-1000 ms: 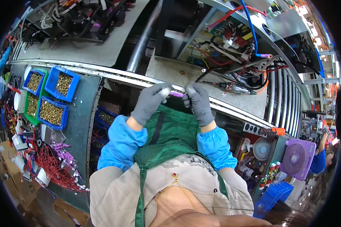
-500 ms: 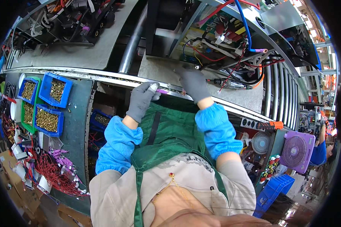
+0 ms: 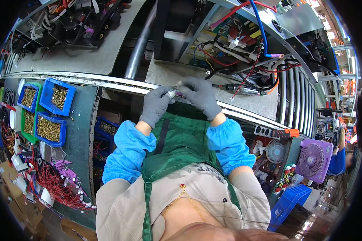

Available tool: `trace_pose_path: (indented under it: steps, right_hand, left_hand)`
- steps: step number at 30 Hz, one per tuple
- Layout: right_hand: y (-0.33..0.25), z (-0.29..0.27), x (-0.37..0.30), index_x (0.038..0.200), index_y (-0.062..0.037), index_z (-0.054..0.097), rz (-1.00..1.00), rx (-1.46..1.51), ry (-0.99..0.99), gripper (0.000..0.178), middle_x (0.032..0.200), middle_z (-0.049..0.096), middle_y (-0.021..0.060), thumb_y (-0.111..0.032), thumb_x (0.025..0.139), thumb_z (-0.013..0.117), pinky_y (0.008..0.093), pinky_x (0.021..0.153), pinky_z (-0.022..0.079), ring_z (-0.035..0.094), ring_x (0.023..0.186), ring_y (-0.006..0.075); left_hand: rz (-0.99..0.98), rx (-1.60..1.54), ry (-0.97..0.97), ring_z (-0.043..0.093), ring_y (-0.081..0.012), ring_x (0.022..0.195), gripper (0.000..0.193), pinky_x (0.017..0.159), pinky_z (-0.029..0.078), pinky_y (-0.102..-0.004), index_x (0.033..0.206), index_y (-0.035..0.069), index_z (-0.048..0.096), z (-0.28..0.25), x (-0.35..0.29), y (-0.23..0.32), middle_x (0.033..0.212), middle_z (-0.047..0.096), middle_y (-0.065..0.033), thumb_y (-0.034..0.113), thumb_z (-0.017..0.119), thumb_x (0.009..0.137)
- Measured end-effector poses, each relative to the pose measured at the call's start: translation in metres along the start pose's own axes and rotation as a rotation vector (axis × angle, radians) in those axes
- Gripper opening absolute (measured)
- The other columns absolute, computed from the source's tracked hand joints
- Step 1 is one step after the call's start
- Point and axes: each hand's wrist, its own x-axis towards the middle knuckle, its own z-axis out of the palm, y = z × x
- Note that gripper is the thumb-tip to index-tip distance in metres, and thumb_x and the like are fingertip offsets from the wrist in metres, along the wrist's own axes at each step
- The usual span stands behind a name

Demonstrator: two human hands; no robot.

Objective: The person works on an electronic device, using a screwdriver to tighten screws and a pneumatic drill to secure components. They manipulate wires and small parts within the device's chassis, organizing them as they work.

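Note:
Both my hands wear grey gloves and meet in front of me, above the metal rail (image 3: 126, 85) at the bench edge. My left hand (image 3: 157, 106) is closed in a pinch on a small purple piece (image 3: 180, 94), mostly hidden by the fingers. Right beside it, my right hand (image 3: 201, 98) has its fingertips pressed together at the left fingertips; what they hold is too small to make out. Beyond the right hand lies a power screwdriver (image 3: 247, 90) on the grey board, under an open metal cabinet (image 3: 213, 30) full of wires.
Blue bins (image 3: 69, 105) of brass-coloured screws stand on the green bench at left, near red wire bundles (image 3: 56, 186). Another wired unit (image 3: 80, 30) sits far left. Rollers (image 3: 295, 96), an orange-handled tool (image 3: 285, 133) and a purple fan (image 3: 314, 160) are at right.
My right hand has come left and nearer, from over the grey board to my left fingertips. My left hand has shifted slightly right, still pinching the purple piece.

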Motion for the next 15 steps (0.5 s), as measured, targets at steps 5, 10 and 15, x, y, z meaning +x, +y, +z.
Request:
trace_pose_path:
  steps: [5, 10, 15]
  right_hand:
    - [0.001, 0.005, -0.009, 0.093, -0.0017, 0.06, 0.146, 0.078, 0.082, 0.023, 0.083, 0.064, 0.0151, -0.016, 0.075, 0.063, 0.0312, 0.065, 0.05, 0.064, 0.071, 0.0223]
    - [0.008, -0.005, -0.015, 0.093, 0.0004, 0.061, 0.227, 0.276, 0.047, 0.026, 0.081, 0.064, 0.0117, -0.019, 0.077, 0.066, 0.028, 0.064, 0.05, 0.062, 0.07, 0.015]
    - [0.013, -0.015, -0.021, 0.089, 0.0015, 0.063, 0.242, 0.358, 0.04, 0.027, 0.08, 0.064, 0.0076, -0.022, 0.079, 0.068, 0.0272, 0.062, 0.049, 0.06, 0.071, 0.011]
  left_hand:
    - [0.084, 0.202, 0.048, 0.062, -0.0117, 0.067, 0.018, 0.061, 0.049, -0.0244, 0.094, 0.002, 0.066, 0.017, -0.003, 0.013, 0.075, 0.065, -0.007, 0.013, 0.064, 0.08]
    - [0.379, 0.375, 0.021, 0.062, -0.0138, 0.07, 0.018, 0.063, 0.049, -0.026, 0.091, 0.001, 0.065, 0.019, 0.004, 0.004, 0.084, 0.064, -0.009, 0.012, 0.065, 0.077]
    - [0.034, -0.172, -0.244, 0.06, -0.0119, 0.075, 0.019, 0.065, 0.049, -0.024, 0.094, -0.002, 0.062, 0.031, 0.006, 0.019, 0.085, 0.062, -0.0053, 0.013, 0.064, 0.082]
